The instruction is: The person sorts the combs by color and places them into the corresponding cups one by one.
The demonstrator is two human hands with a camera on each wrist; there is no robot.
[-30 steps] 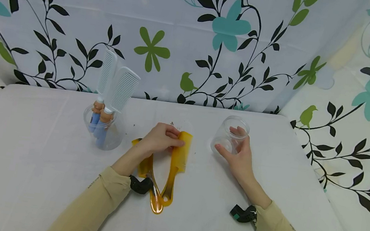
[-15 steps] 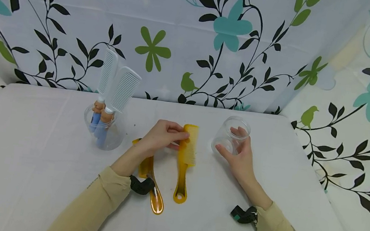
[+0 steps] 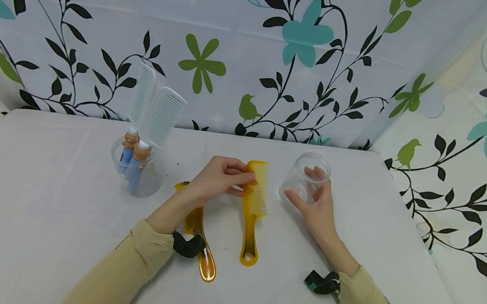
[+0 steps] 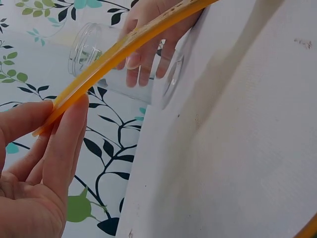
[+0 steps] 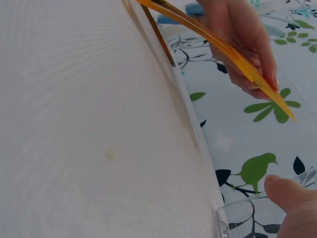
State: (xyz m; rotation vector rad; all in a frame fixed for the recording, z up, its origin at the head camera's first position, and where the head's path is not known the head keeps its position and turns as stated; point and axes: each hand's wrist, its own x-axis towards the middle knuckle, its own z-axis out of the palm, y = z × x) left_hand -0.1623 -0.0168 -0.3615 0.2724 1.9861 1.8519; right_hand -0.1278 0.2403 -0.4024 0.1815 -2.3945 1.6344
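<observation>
Between thumb and fingers my left hand pinches the toothed head of a yellow comb, its handle pointing toward me. Side-on in the left wrist view, the comb is raised above the table. My right hand grips an empty clear jar around its side, and the jar stands upright on the table. A second amber-yellow comb lies on the table, partly hidden beneath my left forearm. In the right wrist view only the thumb and part of the jar show.
Another clear jar stands to the left, with two pale combs upright in it, their blue bear-figure handles down. A white cloth covers the table, and a leaf-patterned curtain hangs behind it.
My left hand has carried the yellow comb right and slightly away from me, off the other comb and closer to the jar. My right hand and its jar have stayed in place.
</observation>
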